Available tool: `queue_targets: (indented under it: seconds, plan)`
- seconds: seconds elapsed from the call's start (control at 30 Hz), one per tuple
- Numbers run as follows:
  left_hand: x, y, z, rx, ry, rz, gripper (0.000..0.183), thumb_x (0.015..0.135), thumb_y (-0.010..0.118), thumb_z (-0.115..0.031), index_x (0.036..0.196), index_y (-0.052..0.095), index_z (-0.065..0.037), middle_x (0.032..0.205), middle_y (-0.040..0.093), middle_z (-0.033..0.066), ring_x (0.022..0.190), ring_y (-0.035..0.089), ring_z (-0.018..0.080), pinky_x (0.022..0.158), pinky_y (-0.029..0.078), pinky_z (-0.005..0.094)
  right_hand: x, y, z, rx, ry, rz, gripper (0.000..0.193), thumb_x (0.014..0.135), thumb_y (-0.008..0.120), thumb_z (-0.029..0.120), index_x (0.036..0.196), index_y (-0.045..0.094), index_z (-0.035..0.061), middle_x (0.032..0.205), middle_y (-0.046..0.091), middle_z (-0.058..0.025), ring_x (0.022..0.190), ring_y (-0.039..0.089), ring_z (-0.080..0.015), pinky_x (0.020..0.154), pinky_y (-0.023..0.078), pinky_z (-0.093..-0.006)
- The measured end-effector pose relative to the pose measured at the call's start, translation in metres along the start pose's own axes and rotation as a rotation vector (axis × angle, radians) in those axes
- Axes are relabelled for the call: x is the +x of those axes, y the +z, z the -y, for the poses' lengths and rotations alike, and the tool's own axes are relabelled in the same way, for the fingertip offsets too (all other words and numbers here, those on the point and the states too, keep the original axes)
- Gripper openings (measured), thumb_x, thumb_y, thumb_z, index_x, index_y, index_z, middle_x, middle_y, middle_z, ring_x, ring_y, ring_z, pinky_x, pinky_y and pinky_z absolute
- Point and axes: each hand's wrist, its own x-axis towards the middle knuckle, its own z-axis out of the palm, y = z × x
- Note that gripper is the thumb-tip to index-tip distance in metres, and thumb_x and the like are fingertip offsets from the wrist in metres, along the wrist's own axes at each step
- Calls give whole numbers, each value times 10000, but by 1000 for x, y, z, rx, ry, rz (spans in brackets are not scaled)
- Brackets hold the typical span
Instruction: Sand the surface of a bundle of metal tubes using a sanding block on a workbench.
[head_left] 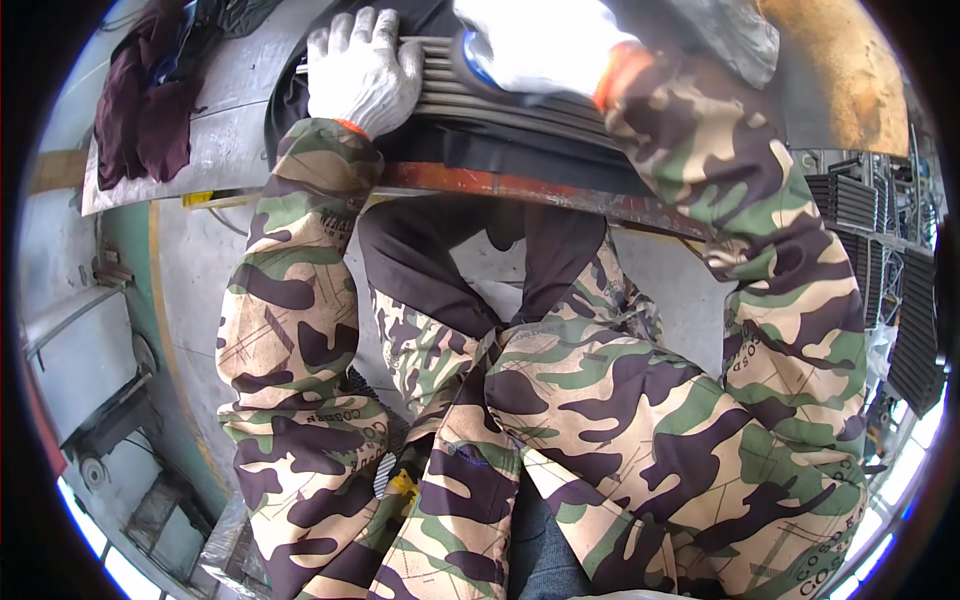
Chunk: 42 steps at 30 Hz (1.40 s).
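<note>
My left hand (365, 75), in a white knit glove with greyish fingertips and an orange cuff, lies flat over the left end of a row of grey metal bars (450, 90). Its fingers are stretched out. Over the bars further right, my right hand (545, 45), also in a white glove, is closed on a dark pad with a blue edge (478, 62); motion blur and the glove hide most of it. Several bars lie side by side on a black cloth (480, 148) at the front of the table.
The metal table (225, 135) has a reddish, worn front edge. Dark maroon cloth (150, 110) lies at its left, clear plastic (735, 35) and a rusty brown sheet (840, 70) at the right. Racks of dark bars (845, 200) stand far right; metal equipment (95, 360) stands left.
</note>
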Motion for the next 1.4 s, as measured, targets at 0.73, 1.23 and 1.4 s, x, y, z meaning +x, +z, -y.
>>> queue_targets:
  seconds: [0.73,1.23,1.4]
  plan:
    - [0,10,12,34,81,-184,364,916,601,-321,1127,696,-40,1120,673,138,1083,604,335,974,429,508,-13,15,-19,-139,77,94,292,906,625,260,1137,701,100,1092,685,-150,1014,697,-329,836,604,-466]
    - [9,-4,-7,-132,-4,23,452,971,569,-321,1322,635,-44,1342,632,187,1249,562,387,1089,394,520,8,13,-8,-65,52,13,282,900,593,231,1109,706,80,1083,691,-171,990,697,-350,816,598,-490]
    - [-3,32,13,-141,-37,-48,480,955,608,-326,1362,633,-74,1374,627,249,1229,610,433,1026,470,578,3,23,-15,119,51,5,167,793,659,194,863,778,101,837,737,-141,778,738,-332,651,601,-458]
